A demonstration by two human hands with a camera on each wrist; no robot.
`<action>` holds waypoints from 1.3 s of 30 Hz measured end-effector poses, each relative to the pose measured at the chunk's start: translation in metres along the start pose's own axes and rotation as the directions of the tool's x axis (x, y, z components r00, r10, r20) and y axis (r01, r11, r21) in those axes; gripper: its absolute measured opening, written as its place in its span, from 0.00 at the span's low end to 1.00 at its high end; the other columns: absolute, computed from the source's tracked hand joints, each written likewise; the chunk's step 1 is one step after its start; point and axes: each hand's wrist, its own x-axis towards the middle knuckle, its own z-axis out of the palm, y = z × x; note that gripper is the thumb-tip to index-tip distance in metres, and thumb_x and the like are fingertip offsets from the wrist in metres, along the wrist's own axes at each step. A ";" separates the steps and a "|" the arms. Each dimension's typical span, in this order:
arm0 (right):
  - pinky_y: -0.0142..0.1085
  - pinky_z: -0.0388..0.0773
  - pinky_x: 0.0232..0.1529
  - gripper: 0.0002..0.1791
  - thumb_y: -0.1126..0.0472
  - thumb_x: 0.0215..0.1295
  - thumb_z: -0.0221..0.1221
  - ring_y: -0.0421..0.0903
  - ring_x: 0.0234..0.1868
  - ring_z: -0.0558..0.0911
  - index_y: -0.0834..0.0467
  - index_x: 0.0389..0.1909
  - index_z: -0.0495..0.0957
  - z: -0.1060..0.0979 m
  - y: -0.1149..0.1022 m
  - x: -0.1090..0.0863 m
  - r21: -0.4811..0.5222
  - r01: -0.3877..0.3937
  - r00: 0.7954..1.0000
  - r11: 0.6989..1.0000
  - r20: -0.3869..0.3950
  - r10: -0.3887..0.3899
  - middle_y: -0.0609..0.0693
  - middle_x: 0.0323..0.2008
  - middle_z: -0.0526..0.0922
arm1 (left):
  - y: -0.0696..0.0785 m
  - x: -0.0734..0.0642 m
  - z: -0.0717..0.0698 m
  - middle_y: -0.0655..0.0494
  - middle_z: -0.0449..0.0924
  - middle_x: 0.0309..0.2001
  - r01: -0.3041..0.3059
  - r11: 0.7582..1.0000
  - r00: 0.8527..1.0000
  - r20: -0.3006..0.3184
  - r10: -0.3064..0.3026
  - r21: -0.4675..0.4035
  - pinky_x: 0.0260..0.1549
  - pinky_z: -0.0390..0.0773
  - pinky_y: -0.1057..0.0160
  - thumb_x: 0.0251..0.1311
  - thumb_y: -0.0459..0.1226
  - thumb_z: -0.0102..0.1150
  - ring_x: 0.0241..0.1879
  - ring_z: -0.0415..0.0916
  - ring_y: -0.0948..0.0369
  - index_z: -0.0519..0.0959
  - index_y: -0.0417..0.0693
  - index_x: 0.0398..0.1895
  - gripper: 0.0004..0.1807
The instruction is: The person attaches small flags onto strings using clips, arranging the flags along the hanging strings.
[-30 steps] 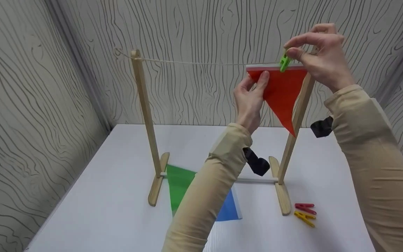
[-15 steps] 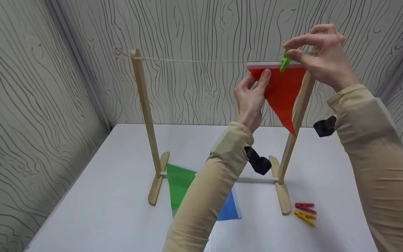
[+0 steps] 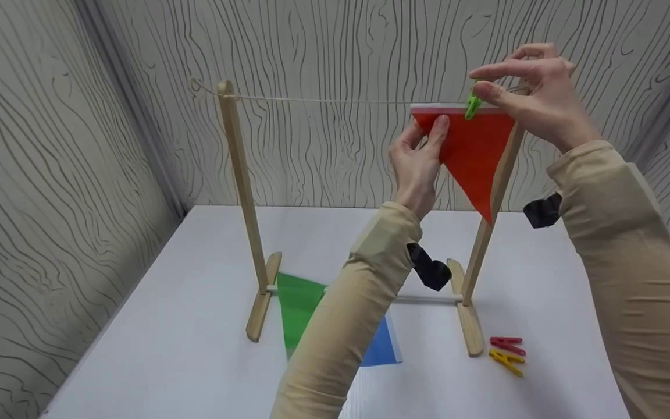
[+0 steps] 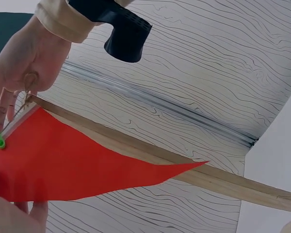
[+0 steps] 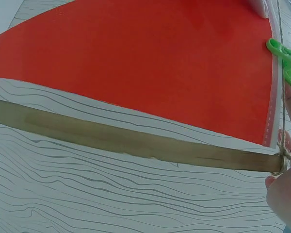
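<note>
A red triangular pennant with a white top edge hangs point down along the string, close to the right post. My left hand pinches the pennant near its top left corner, thumb in front. With thumb and index finger, my right hand holds a green clothespin whose jaws sit over the pennant's top edge and the string. In the right wrist view the clothespin straddles that white edge, and the string runs alongside it. The left wrist view shows the pennant spread between both hands.
Two wooden posts on flat feet carry the string, joined below by a white rod. Green and blue pennants lie on the white table, partly behind my left sleeve. Red and yellow clothespins lie by the right foot.
Pennant and string have risen very slightly since the first frame. The pennant's right side has swung a little to the right. Both hands keep their holds, with only small shifts.
</note>
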 end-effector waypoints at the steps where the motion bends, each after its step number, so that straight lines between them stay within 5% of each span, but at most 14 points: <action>1: 0.51 0.45 0.71 0.22 0.50 0.65 0.67 0.31 0.61 0.54 0.59 0.54 0.84 0.000 0.000 0.000 -0.006 -0.007 1.000 1.000 0.001 0.007 0.30 0.46 0.66 | 0.000 0.000 0.000 0.47 0.82 0.51 0.001 1.000 1.000 0.002 -0.001 -0.003 0.56 0.84 0.55 0.67 0.36 0.62 0.50 0.84 0.59 0.82 0.40 0.55 0.15; 12: 0.51 0.45 0.74 0.22 0.52 0.66 0.66 0.31 0.62 0.55 0.60 0.57 0.82 0.002 0.003 -0.002 -0.002 -0.008 1.000 1.000 -0.002 0.008 0.30 0.47 0.67 | -0.001 -0.002 -0.003 0.47 0.81 0.50 0.022 0.999 1.000 0.012 -0.022 -0.024 0.52 0.85 0.54 0.68 0.36 0.62 0.49 0.85 0.56 0.81 0.39 0.55 0.16; 19: 0.44 0.51 0.67 0.21 0.51 0.66 0.66 0.32 0.60 0.56 0.58 0.55 0.84 0.005 0.005 -0.003 0.023 -0.007 0.999 1.000 -0.043 0.008 0.31 0.47 0.67 | -0.002 -0.002 -0.006 0.46 0.82 0.51 0.010 0.999 0.999 0.036 -0.008 -0.045 0.51 0.86 0.56 0.66 0.34 0.63 0.46 0.83 0.61 0.79 0.37 0.56 0.17; 28: 0.43 0.49 0.69 0.22 0.51 0.68 0.64 0.30 0.61 0.57 0.63 0.54 0.83 0.008 0.008 -0.005 0.027 0.033 0.994 0.999 -0.101 -0.030 0.30 0.46 0.68 | -0.004 -0.004 -0.012 0.43 0.79 0.61 0.014 1.000 1.000 0.022 -0.014 -0.019 0.56 0.83 0.60 0.63 0.31 0.66 0.61 0.80 0.51 0.75 0.37 0.63 0.25; 39: 0.38 0.49 0.70 0.19 0.54 0.67 0.65 0.31 0.62 0.61 0.65 0.49 0.85 0.012 0.013 -0.010 0.061 0.138 0.972 0.988 -0.201 -0.123 0.18 0.39 0.79 | -0.005 -0.006 -0.022 0.41 0.77 0.64 0.019 1.000 1.000 0.004 -0.019 0.020 0.62 0.79 0.61 0.63 0.31 0.65 0.67 0.75 0.50 0.68 0.36 0.69 0.31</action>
